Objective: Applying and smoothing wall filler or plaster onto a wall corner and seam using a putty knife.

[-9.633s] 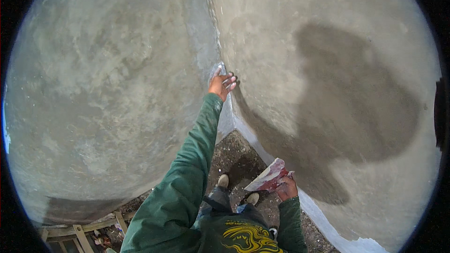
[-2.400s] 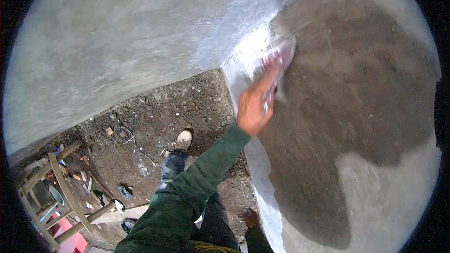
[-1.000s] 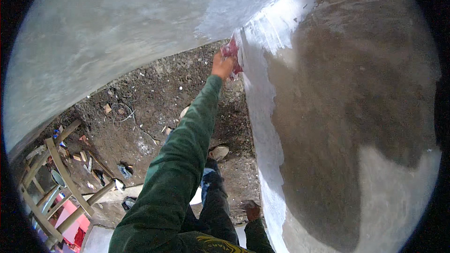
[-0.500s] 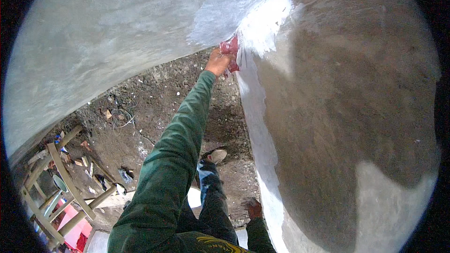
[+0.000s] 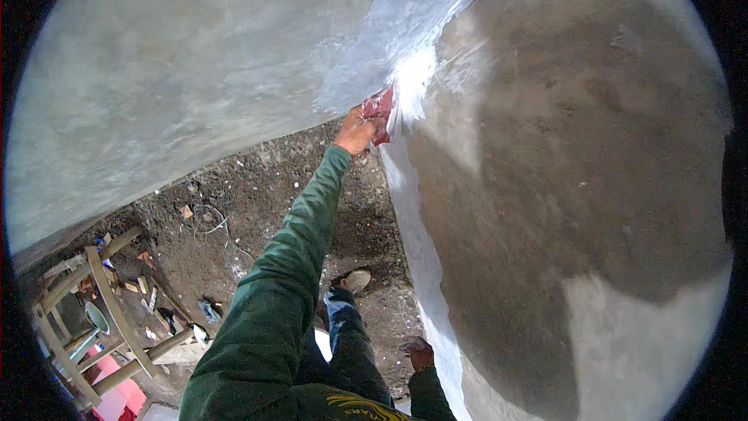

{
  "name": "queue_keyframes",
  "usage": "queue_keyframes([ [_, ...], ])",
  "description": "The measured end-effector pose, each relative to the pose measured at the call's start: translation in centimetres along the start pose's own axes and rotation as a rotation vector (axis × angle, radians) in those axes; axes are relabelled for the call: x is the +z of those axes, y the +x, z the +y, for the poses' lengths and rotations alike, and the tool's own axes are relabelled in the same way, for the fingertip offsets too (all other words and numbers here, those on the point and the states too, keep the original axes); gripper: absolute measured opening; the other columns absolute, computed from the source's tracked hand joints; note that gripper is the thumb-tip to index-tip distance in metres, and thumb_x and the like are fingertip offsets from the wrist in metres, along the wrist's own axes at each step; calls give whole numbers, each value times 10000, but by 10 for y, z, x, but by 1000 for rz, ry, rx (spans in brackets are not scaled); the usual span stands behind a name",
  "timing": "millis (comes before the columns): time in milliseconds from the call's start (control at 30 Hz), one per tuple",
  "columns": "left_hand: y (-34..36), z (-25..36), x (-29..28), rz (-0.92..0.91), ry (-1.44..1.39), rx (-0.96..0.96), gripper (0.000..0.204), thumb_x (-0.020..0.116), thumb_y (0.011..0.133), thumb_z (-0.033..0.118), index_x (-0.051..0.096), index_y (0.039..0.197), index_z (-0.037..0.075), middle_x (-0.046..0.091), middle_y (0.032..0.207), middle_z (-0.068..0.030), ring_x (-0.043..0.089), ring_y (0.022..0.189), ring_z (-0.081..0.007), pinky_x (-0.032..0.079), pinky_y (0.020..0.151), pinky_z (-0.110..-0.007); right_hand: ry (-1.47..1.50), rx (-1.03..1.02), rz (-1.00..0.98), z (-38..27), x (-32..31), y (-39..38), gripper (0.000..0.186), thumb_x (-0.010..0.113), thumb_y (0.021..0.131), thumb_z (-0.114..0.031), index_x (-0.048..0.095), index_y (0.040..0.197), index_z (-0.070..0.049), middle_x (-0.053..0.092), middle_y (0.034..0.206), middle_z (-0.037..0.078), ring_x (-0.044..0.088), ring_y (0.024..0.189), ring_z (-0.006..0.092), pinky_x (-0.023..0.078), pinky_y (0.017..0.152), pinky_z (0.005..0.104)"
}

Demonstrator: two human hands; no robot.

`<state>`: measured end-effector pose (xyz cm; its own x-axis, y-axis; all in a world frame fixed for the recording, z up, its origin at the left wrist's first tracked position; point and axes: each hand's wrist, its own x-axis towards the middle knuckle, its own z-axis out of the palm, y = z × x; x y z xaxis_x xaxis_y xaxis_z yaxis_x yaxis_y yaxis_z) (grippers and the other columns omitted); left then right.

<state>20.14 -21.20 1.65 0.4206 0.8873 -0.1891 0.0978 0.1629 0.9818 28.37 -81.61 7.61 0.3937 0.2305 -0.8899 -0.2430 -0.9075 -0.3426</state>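
My left hand (image 5: pixel 357 132), at the end of a long green sleeve, grips a flat red spreader (image 5: pixel 379 106) smeared with white. Its edge presses into the corner where two walls meet, low down near the floor. Wet-looking white coating (image 5: pixel 411 87) shines right beside it, and a white strip (image 5: pixel 421 226) runs along the corner edge of the right wall toward me. Low in view, my right hand (image 5: pixel 419 353) hangs close to that strip with its fingers loosely apart, and nothing shows in it.
The left wall (image 5: pixel 195 54) is grey and partly coated; the right wall (image 5: pixel 530 156) is bare brown-grey plaster. Rough dirt floor (image 5: pixel 257 179) holds wire and scraps. A wooden frame (image 5: pixel 117 304) with rails lies at the lower left, near a red sheet (image 5: pixel 125 394). My shoe (image 5: pixel 357 281) stands on the dirt.
The view has tilted, so the scene sits lower. My left hand stays at the corner with the spreader, and the bright white patch beside it looks narrower. My right hand has shifted slightly.
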Motion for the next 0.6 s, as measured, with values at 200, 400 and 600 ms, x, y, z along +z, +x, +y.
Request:
queue_keyframes([
  [200,-1,7,-33,-3,79,79,261,627,865,74,654,1120,30,696,1042,-44,619,917,-143,489,860,-313,-55,-79,-55,-20,27,-1,247,573,868,-91,618,1098,-12,702,960,122,678,923,258,569,783,379],
  [400,-10,50,-36,-78,33,47,273,618,873,52,646,1142,23,688,1064,-39,609,943,-125,490,856,-301,-725,-244,54,25,12,21,485,656,854,-340,582,1236,-51,653,1115,180,631,1003,351,522,881,441],
  [600,-24,95,-30,-134,-111,117,275,593,893,42,626,1166,27,674,1022,-18,592,903,-112,489,819,-288,32,-225,-5,55,5,30,188,605,850,-56,607,1037,-31,695,1019,143,683,903,313,551,670,435],
])
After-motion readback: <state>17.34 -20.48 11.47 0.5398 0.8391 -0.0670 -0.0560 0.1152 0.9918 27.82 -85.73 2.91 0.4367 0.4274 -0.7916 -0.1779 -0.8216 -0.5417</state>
